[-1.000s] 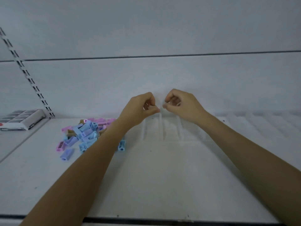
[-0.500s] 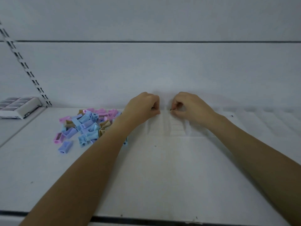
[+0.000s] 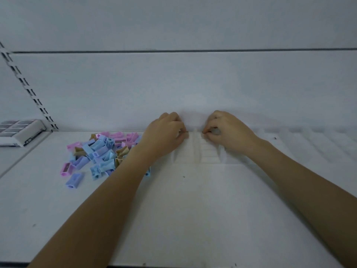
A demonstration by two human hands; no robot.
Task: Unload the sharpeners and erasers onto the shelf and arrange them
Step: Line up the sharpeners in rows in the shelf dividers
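left hand (image 3: 164, 136), right hand (image 3: 228, 132): fingers curled, pinching far end of white erasers (image 3: 209, 154) near shelf (image 3: 193, 213) back edge | sharpeners (image 3: 100, 151): heaped just left | box (image 3: 19, 132): far-left back corner

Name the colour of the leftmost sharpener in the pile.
Pink; the sharpener shows in the head view.

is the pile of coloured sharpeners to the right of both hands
No, the pile of sharpeners lies on the shelf left of the left hand.

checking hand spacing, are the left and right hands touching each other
Apart. The head view shows a plain white gap between the left hand and the right hand.
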